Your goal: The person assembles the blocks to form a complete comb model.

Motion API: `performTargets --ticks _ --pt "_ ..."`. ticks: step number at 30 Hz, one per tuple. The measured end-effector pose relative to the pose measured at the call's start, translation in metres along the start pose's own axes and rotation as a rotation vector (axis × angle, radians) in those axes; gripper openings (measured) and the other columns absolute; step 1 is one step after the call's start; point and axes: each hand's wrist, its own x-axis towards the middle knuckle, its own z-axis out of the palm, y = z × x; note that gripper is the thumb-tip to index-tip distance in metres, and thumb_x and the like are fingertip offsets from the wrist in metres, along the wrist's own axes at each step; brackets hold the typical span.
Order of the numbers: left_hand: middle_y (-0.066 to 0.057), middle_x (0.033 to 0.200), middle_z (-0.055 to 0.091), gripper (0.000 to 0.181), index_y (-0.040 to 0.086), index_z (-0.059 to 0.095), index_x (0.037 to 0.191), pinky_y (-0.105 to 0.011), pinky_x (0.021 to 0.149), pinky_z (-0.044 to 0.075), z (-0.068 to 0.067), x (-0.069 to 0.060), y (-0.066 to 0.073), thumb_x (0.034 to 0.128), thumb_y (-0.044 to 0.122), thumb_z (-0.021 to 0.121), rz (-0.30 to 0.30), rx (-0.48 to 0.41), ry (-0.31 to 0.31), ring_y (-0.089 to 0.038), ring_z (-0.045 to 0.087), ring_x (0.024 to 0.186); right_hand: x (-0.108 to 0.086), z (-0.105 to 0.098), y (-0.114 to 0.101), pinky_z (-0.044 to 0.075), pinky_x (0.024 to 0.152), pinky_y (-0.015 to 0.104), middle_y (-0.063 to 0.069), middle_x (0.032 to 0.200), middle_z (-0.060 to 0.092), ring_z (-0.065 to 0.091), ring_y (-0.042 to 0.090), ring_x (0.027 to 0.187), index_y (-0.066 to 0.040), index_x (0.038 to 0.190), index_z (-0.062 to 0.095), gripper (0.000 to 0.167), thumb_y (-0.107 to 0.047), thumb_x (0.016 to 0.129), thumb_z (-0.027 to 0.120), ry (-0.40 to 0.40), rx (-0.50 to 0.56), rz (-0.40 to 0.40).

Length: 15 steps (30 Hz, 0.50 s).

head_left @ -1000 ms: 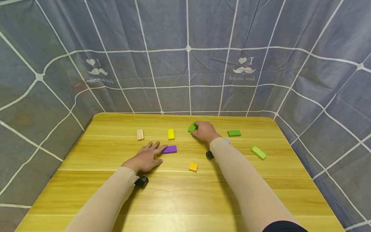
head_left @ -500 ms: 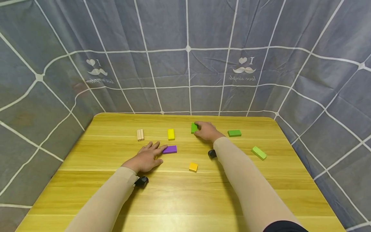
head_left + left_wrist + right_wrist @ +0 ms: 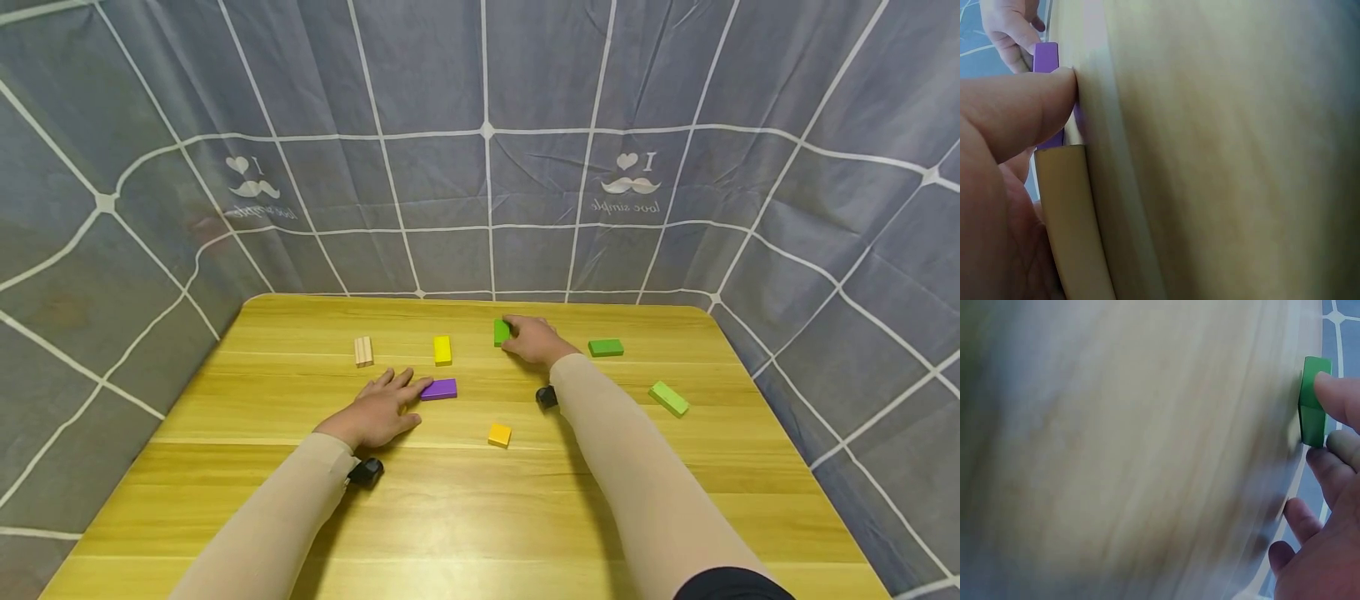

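Head view: grey curtain [image 3: 427, 75] with white grid lines. Mirror-reversed print at right [image 3: 631, 183] reads "I", a heart, a moustache, "love simple"; its twin at left [image 3: 255, 185] is creased, lower line only partly legible. Left hand [image 3: 375, 410] palm down on the wooden table [image 3: 450, 525], fingers spread wide, index fingertip at the left end of a purple block [image 3: 439, 389]. Right hand [image 3: 534, 340] narrow, thumb and index finger pinching a green block [image 3: 501, 333] near the far edge. Between the hands, closer to the wearer, an orange block [image 3: 499, 435]; a yellow block [image 3: 442, 351] stands beyond the purple one.

Left wrist view: thumb stretched across the purple block; whether it touches cannot be told. Tan block [image 3: 1072, 219] beside the palm, its near part cut off.

Right wrist view: thumb on the green block's face, a finger against its lower end, remaining fingers loosely bent.
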Motion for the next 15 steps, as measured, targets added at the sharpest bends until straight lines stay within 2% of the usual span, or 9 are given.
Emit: performTargets --ticks 10,15 --pt "-0.019 0.176 0.015 0.069 0.029 0.025 0.169 -0.071 0.128 0.006 0.000 0.000 0.001 0.1081 0.035 0.057 0.009 0.007 0.003 -0.052 0.007 0.161 -0.012 -0.009 0.003 0.022 0.132 0.054 0.011 0.170 0.037 0.029 0.039 0.159 -0.012 0.167 0.031 0.074 -0.031 0.104 0.065 -0.026 0.033 -0.008" --pt "-0.020 0.176 0.014 0.069 0.028 0.026 0.169 -0.071 0.128 0.006 -0.001 -0.001 0.002 0.1080 0.034 0.057 0.014 0.007 0.005 -0.053 0.007 0.161 -0.020 -0.016 0.005 0.025 0.131 0.051 0.013 0.170 0.038 0.032 0.037 0.159 -0.010 0.167 0.031 0.073 -0.030 0.105 0.063 -0.031 0.041 -0.028"
